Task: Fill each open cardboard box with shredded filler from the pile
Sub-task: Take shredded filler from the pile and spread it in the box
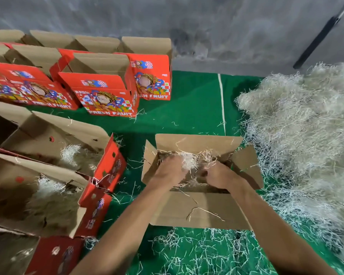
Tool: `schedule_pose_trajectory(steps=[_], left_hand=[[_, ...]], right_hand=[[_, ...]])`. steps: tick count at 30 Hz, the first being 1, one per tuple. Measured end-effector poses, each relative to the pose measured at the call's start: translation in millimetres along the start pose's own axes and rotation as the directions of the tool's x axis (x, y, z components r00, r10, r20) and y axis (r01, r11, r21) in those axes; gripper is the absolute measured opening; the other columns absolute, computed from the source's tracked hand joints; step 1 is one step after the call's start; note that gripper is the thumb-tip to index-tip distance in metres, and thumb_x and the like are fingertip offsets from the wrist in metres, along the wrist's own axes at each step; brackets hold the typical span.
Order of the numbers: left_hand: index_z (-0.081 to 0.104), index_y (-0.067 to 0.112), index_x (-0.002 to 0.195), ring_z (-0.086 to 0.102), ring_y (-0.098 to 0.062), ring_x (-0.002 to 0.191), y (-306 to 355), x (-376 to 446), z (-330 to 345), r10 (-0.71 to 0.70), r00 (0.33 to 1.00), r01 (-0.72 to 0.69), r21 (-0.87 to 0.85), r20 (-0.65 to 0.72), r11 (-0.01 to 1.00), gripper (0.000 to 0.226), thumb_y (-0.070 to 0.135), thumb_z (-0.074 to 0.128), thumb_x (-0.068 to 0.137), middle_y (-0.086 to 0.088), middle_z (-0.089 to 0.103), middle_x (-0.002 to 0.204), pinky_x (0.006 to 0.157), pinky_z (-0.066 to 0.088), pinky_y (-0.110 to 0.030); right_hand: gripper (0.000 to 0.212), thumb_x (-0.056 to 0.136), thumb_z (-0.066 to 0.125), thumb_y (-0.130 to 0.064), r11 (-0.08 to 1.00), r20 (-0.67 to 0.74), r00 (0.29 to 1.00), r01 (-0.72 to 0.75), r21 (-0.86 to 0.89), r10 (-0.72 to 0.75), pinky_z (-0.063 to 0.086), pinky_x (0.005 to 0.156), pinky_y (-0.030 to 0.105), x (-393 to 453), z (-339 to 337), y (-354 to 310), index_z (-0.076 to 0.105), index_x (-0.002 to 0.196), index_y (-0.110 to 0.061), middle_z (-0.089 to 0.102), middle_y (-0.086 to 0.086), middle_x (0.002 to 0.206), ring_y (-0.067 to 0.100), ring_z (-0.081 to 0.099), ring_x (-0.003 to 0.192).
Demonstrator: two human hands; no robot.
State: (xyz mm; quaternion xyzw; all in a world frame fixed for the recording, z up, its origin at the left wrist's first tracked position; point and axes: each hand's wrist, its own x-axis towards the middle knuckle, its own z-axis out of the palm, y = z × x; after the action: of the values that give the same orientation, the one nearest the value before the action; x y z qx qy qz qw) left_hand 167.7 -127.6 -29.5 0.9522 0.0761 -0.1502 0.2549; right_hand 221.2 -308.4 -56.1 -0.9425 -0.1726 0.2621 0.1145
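An open cardboard box (pixel 199 207) sits on the green mat right in front of me, flaps spread out. Pale shredded filler (pixel 189 161) lies inside it. My left hand (pixel 170 169) and my right hand (pixel 219 175) are both down in the box, fingers curled into the filler. The big pile of shredded filler (pixel 302 132) rises at the right, touching the box's right flap.
Open boxes with filler in them (pixel 54 155) stand at the left. Red "FRESH FRUIT" boxes (pixel 107 96) stand open in rows at the back left against a grey wall. Loose strands litter the green mat (pixel 195 108). A dark pole (pixel 322 36) leans at the top right.
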Motion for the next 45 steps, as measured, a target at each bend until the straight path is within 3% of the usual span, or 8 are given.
schedule_pose_trajectory(steps=[3,9,13,20,25,31,38,45], left_hand=[[0.057,0.012,0.111,0.056,-0.016,0.086,-4,1,-8,-0.05,0.997,0.04,0.14,0.066,0.989,0.02,0.015,0.064,0.092,-0.003,0.061,0.101,0.077,0.047,-0.027],[0.058,0.009,0.104,0.054,-0.014,0.071,15,-6,-7,0.075,0.994,-0.049,0.292,-0.076,0.955,0.019,-0.003,0.06,0.088,-0.001,0.055,0.078,0.067,0.048,-0.03],[0.067,0.009,0.099,0.064,-0.025,0.089,19,18,7,0.224,0.957,-0.266,0.246,0.185,0.932,0.02,-0.004,0.057,0.086,-0.008,0.067,0.095,0.086,0.052,-0.039],[0.057,0.004,0.108,0.053,-0.022,0.071,-6,58,46,0.054,0.868,-0.277,0.391,0.494,0.878,0.022,-0.004,0.058,0.088,-0.007,0.056,0.083,0.064,0.042,-0.032],[0.047,0.005,0.138,0.058,-0.023,0.105,-14,65,63,-0.036,0.877,-0.187,0.41,0.479,0.893,0.043,0.0,0.05,0.096,-0.013,0.057,0.119,0.089,0.049,-0.031],[0.005,0.005,0.156,0.041,-0.029,0.137,-9,60,74,-0.264,0.844,-0.119,0.643,0.467,0.757,0.078,-0.004,0.052,0.094,-0.019,0.018,0.161,0.108,0.043,-0.034],[0.063,0.001,0.117,0.059,-0.023,0.076,2,59,48,-0.07,0.911,-0.196,0.577,0.406,0.793,0.031,0.006,0.059,0.087,-0.012,0.066,0.101,0.074,0.053,-0.037],[0.019,0.001,0.153,0.044,-0.035,0.134,-21,62,66,-0.333,0.837,0.033,0.567,0.434,0.823,0.056,0.011,0.042,0.103,-0.023,0.035,0.151,0.105,0.044,-0.038]], right_hand=[[0.013,0.091,0.064,-0.015,0.999,-0.037,0.999,-0.039,-0.005,0.039,0.047,0.075,0.029,12,3,4,0.061,0.079,-0.016,0.067,0.013,0.093,0.024,0.062,0.083],[0.031,0.099,0.057,-0.02,0.992,0.184,0.975,0.129,0.004,-0.128,0.045,0.096,0.032,34,20,7,0.061,0.125,-0.002,0.064,0.019,0.122,0.028,0.061,0.111],[0.031,0.097,0.053,-0.009,0.98,0.298,0.949,0.147,-0.135,-0.101,0.039,0.097,0.03,51,36,5,0.062,0.126,-0.006,0.062,0.017,0.13,0.029,0.057,0.12],[0.039,0.095,0.057,-0.016,0.943,0.41,0.911,0.165,-0.29,-0.034,0.046,0.101,0.037,67,44,-1,0.057,0.134,-0.013,0.062,0.011,0.13,0.028,0.06,0.117],[0.032,0.089,0.062,-0.027,0.923,0.463,0.886,0.197,-0.33,-0.024,0.051,0.086,0.034,57,53,6,0.067,0.117,-0.012,0.07,0.011,0.117,0.029,0.067,0.104],[0.067,0.089,0.048,-0.067,0.865,0.515,0.809,0.017,-0.502,0.283,0.032,0.113,0.045,58,56,9,0.052,0.141,-0.024,0.051,0.003,0.147,0.028,0.045,0.136],[0.034,0.092,0.064,-0.024,0.866,0.224,0.974,0.124,-0.484,-0.014,0.055,0.078,0.034,65,31,-10,0.062,0.125,-0.018,0.068,0.008,0.123,0.026,0.068,0.105],[0.06,0.086,0.066,-0.056,0.879,0.469,0.882,0.252,-0.405,-0.037,0.047,0.098,0.034,64,50,-11,0.062,0.132,-0.019,0.061,0.007,0.136,0.027,0.059,0.12]])
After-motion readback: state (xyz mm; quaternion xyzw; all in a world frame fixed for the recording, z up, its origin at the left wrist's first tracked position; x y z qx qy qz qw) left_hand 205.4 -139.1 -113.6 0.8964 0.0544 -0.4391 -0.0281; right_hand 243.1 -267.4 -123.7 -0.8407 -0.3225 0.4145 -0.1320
